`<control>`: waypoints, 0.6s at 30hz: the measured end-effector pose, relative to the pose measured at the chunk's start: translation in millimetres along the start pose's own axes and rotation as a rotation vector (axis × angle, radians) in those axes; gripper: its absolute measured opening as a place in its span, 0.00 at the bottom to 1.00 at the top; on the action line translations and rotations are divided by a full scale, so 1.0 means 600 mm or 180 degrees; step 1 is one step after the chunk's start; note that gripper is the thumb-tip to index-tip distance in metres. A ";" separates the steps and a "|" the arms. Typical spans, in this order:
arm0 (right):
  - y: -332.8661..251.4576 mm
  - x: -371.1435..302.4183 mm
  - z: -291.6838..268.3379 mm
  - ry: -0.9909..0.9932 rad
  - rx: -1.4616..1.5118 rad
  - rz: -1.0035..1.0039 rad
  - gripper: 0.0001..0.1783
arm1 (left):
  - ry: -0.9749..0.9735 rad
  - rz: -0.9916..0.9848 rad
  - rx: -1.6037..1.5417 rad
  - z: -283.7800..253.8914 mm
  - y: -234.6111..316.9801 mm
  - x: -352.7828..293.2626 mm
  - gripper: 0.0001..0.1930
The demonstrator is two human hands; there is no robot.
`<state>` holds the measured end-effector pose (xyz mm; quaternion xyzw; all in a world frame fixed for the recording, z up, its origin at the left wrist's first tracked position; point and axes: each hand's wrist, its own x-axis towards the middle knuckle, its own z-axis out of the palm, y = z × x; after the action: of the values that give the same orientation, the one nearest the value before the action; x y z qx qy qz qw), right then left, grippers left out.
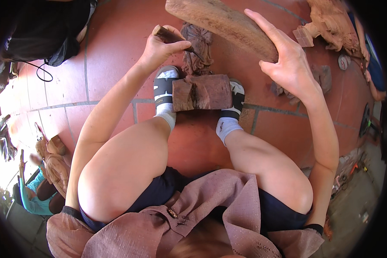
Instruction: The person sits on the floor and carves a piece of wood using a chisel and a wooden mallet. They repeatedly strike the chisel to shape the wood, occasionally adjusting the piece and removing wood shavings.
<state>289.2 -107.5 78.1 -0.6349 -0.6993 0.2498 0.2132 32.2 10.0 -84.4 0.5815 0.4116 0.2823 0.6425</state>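
My left hand (161,49) is closed around the wooden handle of a chisel (171,38). Its thin dark blade slants down to the right, against or just above a carved piece of reddish-brown wood (200,38); contact is hard to make out. My right hand (288,62) grips one end of a thick, pale brown wooden mallet (223,23), raised over the carving and to its right. The carving's near end meets a notched wooden block (213,91) lying between my sandalled feet. The mallet covers part of the carving's far end.
Red tiles (116,56) cover the floor. Far right are a large carved wood piece (331,21), a small block (304,37) and wood chunks (324,77). A dark-clothed person (47,26) is at far left, a teal-sleeved person (36,195) beside a carved figure (53,165) at near left.
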 end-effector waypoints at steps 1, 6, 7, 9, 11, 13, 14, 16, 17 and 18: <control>-0.004 0.000 -0.001 -0.0057 0.0010 0.0076 0.49 | -0.0027 -0.0031 -0.0049 0.002 -0.002 0.000 0.14; -0.019 0.002 0.000 -0.0118 0.0011 0.0088 0.49 | 0.0053 0.0098 0.0122 0.005 -0.029 0.017 0.15; -0.015 0.004 0.002 -0.0044 -0.0016 -0.0044 0.48 | 0.0067 0.0117 0.0125 0.010 -0.025 0.017 0.15; -0.010 0.011 0.000 0.0048 -0.0183 -0.0357 0.48 | 0.0102 0.0154 0.0133 0.019 -0.015 0.018 0.16; -0.008 0.024 -0.010 0.0119 -0.0352 -0.0679 0.48 | 0.0046 0.0218 0.0383 0.019 -0.006 0.028 0.17; -0.001 0.038 -0.008 0.0266 -0.0299 -0.0912 0.48 | 0.0006 0.0233 0.0524 0.020 0.000 0.031 0.17; 0.000 0.042 -0.006 0.0360 -0.0219 -0.1005 0.48 | -0.0009 0.0218 0.0540 0.022 0.003 0.032 0.17; -0.011 0.046 -0.004 0.0403 -0.0210 -0.0600 0.48 | -0.0025 0.0352 0.0654 0.029 0.005 0.030 0.17; -0.016 0.049 -0.005 0.0329 -0.0373 -0.0478 0.47 | -0.0028 0.0501 0.0752 0.035 0.002 0.027 0.17; -0.021 0.051 -0.007 0.0251 -0.0543 -0.0356 0.47 | -0.0032 0.0651 0.0846 0.039 0.000 0.027 0.17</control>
<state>278.8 -77.8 88.7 -0.6201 -0.7434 0.1519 0.1993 60.5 11.3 -87.8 0.7017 0.3807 0.2864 0.5298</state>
